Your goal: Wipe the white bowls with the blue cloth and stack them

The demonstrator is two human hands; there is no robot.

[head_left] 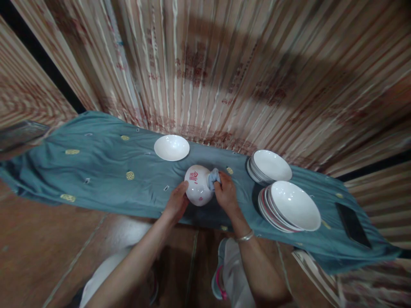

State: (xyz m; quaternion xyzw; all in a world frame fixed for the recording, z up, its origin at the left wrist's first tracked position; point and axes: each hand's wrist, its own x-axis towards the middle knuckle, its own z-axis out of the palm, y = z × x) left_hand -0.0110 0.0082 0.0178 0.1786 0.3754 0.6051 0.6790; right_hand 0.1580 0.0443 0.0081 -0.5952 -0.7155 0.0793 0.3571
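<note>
A white bowl [199, 190] with a red character and small red marks on its outside is tilted on its side above the cloth-covered table. My left hand [177, 200] grips the bowl's left edge, thumb on the outer wall. At the bowl's right side, my right hand [226, 191] is closed around a light blue cloth [213, 177], which touches the bowl near its base. The bowl's inside is hidden from me. Just behind it sits a shallow white bowl [171, 148], upright.
To the right stand two stacks of white dishes, a back stack [271, 166] and a front stack [295, 206]. A dark phone-like slab [353, 224] lies at the right end of the teal tablecloth [105, 171]. A pleated curtain [205, 64] hangs behind.
</note>
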